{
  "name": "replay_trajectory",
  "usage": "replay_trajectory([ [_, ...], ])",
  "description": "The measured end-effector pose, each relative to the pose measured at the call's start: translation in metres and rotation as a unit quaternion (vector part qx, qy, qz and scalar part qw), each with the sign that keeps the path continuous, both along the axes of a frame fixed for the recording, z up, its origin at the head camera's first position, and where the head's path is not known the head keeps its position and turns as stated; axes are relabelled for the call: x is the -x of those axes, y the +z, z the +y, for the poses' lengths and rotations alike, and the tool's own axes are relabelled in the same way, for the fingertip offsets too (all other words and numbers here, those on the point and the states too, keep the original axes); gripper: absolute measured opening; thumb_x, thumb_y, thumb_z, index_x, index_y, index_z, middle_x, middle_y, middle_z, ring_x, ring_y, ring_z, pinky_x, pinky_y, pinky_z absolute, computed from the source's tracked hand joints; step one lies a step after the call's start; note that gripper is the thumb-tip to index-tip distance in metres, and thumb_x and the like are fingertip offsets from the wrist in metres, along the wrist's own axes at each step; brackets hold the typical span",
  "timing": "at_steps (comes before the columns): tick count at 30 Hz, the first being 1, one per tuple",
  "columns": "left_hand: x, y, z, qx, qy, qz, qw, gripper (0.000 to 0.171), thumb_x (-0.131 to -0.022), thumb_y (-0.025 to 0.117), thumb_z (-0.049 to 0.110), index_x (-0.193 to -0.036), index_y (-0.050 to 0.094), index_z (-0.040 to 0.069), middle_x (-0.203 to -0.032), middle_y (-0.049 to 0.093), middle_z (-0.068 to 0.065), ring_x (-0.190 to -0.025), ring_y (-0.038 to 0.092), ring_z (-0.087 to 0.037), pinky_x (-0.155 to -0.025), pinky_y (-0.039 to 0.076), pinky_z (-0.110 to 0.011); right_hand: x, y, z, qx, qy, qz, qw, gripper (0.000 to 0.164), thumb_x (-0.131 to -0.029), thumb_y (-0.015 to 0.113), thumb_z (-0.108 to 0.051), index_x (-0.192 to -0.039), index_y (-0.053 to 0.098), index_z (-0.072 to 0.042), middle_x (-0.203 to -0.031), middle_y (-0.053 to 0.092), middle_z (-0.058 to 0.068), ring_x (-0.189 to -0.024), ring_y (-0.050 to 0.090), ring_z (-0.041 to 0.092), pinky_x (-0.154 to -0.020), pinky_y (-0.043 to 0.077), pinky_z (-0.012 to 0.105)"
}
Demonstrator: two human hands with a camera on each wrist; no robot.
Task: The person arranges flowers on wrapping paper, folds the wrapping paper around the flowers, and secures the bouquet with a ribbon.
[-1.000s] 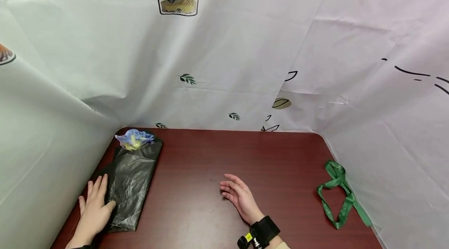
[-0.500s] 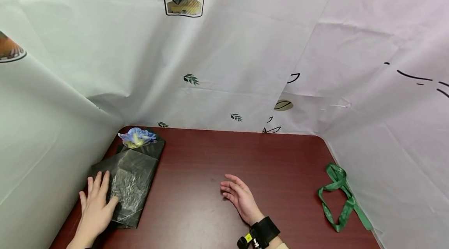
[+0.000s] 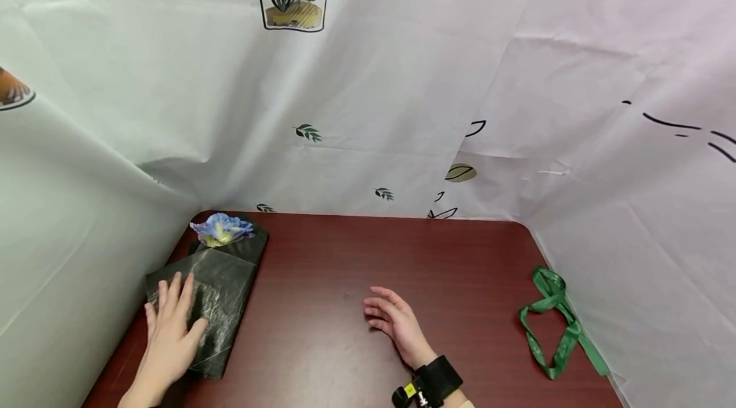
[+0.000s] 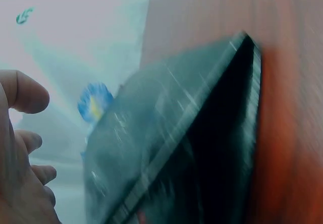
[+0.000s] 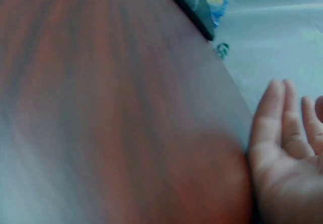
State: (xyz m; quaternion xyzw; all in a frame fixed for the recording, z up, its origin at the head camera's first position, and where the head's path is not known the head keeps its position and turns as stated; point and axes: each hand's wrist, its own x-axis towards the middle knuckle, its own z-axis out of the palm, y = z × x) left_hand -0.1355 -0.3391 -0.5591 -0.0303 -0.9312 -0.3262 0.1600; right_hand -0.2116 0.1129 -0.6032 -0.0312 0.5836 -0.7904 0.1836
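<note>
A blue flower (image 3: 222,229) pokes out of the top of a folded sheet of dark, glossy wrapping (image 3: 230,299) at the table's left side. My left hand (image 3: 171,339) rests over the wrapping's left part, its fingers straight and spread. In the left wrist view, the wrapping (image 4: 151,108) shows a raised fold with a dark opening beneath it, and the flower (image 4: 94,102) peeks out behind. My right hand (image 3: 397,325) lies idle near the table's middle with loosely bent fingers, holding nothing.
A loosely looped green ribbon (image 3: 569,339) lies along the right edge of the reddish-brown table (image 3: 368,255). White printed cloth (image 3: 368,89) hangs behind the table and at both sides. My right wrist wears a black strap (image 3: 438,381).
The wrapping's left side has spread outward and flattened into a broad flap. My left hand has shifted right, onto the wrapping. The right hand stays in about the same place.
</note>
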Motion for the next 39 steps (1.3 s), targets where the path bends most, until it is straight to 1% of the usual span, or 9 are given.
replay_trajectory([
  [5, 0.014, 0.011, 0.025, -0.029, -0.048, 0.029, 0.9980, 0.090, -0.097, 0.063, 0.003, -0.173, 0.016, 0.011, -0.174, 0.009, -0.032, -0.161, -0.011, -0.050, -0.117, -0.019, -0.075, 0.003, 0.018, 0.043, -0.114, -0.104, 0.059, 0.986, 0.041, -0.112, 0.057, -0.017, -0.146, 0.056, 0.008, -0.128, 0.070, 0.027, -0.108, 0.071, 0.026, -0.085, 0.060, 0.035],
  [8, 0.022, 0.017, 0.041, -0.045, -0.077, 0.043, 0.9951, 0.090, -0.098, 0.065, 0.002, -0.173, 0.018, 0.011, -0.175, 0.010, -0.029, -0.162, -0.010, -0.044, -0.119, -0.016, -0.073, 0.004, 0.031, 0.086, -0.201, -0.187, 0.110, 0.955, 0.035, -0.112, 0.057, -0.010, -0.144, 0.060, 0.004, -0.130, 0.070, 0.026, -0.108, 0.070, 0.014, -0.086, 0.057, 0.026],
  [10, 0.025, 0.020, 0.052, -0.059, -0.094, 0.048, 0.9927, 0.089, -0.098, 0.066, 0.001, -0.173, 0.019, 0.012, -0.176, 0.011, -0.027, -0.163, -0.010, -0.041, -0.121, -0.015, -0.072, 0.001, 0.038, 0.117, -0.285, -0.252, 0.137, 0.915, 0.034, -0.112, 0.057, -0.010, -0.145, 0.062, -0.002, -0.135, 0.070, 0.021, -0.107, 0.066, 0.008, -0.085, 0.051, 0.021],
  [14, 0.030, 0.021, 0.074, -0.082, -0.122, 0.051, 0.9877, 0.087, -0.100, 0.065, 0.000, -0.173, 0.020, 0.013, -0.176, 0.012, -0.024, -0.164, -0.008, -0.036, -0.124, -0.011, -0.067, -0.008, 0.044, 0.181, -0.445, -0.373, 0.147, 0.801, 0.043, -0.107, 0.063, -0.012, -0.150, 0.059, -0.007, -0.146, 0.059, 0.024, -0.113, 0.058, 0.029, -0.093, 0.045, 0.037],
  [17, 0.034, 0.017, 0.092, -0.084, -0.141, 0.056, 0.9848, 0.086, -0.100, 0.066, 0.000, -0.173, 0.022, 0.013, -0.176, 0.016, -0.024, -0.164, -0.004, -0.032, -0.129, -0.008, -0.051, -0.016, 0.041, 0.222, -0.503, -0.401, 0.082, 0.761, 0.066, -0.105, 0.063, -0.020, -0.164, 0.040, -0.005, -0.160, 0.034, 0.036, -0.138, 0.036, 0.054, -0.107, 0.031, 0.066],
  [20, 0.038, 0.011, 0.107, -0.079, -0.158, 0.055, 0.9827, 0.085, -0.099, 0.066, -0.001, -0.172, 0.023, 0.011, -0.175, 0.020, -0.024, -0.164, -0.001, -0.028, -0.127, -0.006, -0.030, -0.023, 0.036, 0.249, -0.537, -0.349, -0.020, 0.768, 0.090, -0.104, 0.064, -0.034, -0.172, 0.013, -0.007, -0.166, 0.000, 0.043, -0.152, -0.004, 0.064, -0.110, 0.012, 0.083],
  [23, 0.042, 0.004, 0.119, -0.078, -0.173, 0.031, 0.9813, 0.085, -0.101, 0.066, 0.000, -0.173, 0.021, 0.012, -0.175, 0.020, -0.023, -0.164, -0.001, -0.027, -0.124, -0.006, -0.022, -0.028, 0.029, 0.262, -0.560, -0.272, -0.084, 0.778, 0.100, -0.102, 0.065, -0.046, -0.172, 0.003, -0.008, -0.162, -0.014, 0.049, -0.149, -0.017, 0.069, -0.107, 0.009, 0.087],
  [31, 0.047, -0.001, 0.131, -0.098, -0.188, -0.034, 0.9767, 0.083, -0.107, 0.061, 0.004, -0.174, 0.015, 0.019, -0.177, 0.015, -0.019, -0.165, -0.003, -0.033, -0.131, -0.004, -0.050, -0.028, 0.019, 0.258, -0.588, -0.221, -0.078, 0.774, 0.070, -0.104, 0.063, -0.044, -0.160, 0.041, -0.007, -0.162, 0.013, 0.043, -0.147, -0.004, 0.074, -0.105, 0.010, 0.088],
  [39, 0.045, -0.001, 0.131, -0.095, -0.188, -0.030, 0.9771, 0.080, -0.108, 0.061, 0.008, -0.174, 0.016, 0.018, -0.177, 0.016, -0.019, -0.165, -0.002, -0.032, -0.130, -0.004, -0.039, -0.030, 0.019, 0.255, -0.597, -0.211, -0.068, 0.771, 0.043, -0.107, 0.059, -0.037, -0.133, 0.066, -0.003, -0.163, 0.015, 0.042, -0.147, -0.003, 0.075, -0.108, 0.006, 0.088],
])
